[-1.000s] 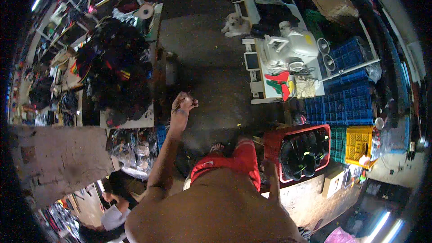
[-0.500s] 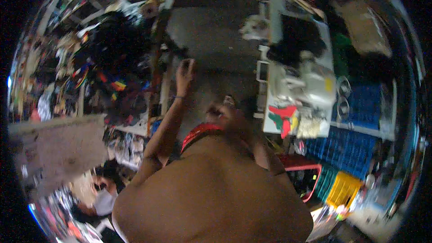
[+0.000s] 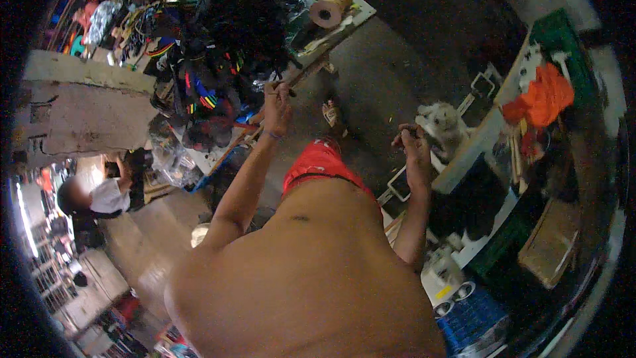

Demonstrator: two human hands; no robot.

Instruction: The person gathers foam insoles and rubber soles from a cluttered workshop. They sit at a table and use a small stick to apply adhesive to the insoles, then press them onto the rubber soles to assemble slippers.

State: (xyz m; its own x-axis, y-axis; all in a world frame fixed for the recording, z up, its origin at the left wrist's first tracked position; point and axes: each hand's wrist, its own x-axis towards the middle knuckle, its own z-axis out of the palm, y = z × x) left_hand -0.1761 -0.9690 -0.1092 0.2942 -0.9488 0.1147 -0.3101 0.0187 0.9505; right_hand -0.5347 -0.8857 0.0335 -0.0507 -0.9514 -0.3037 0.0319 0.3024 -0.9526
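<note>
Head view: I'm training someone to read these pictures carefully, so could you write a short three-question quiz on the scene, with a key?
1. Which is nearer the black pile, the left hand or the right hand?
2. True or false: the orange bundle is farther right in the picture than the white dog.
3. Fill in the colour: the person's shorts are ____.

Key: 1, the left hand; 2, true; 3, red.

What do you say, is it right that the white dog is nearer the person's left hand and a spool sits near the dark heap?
Not quite: the head view shows the white dog nearer the right hand than the left hand. The spool does sit near the dark heap.
</note>
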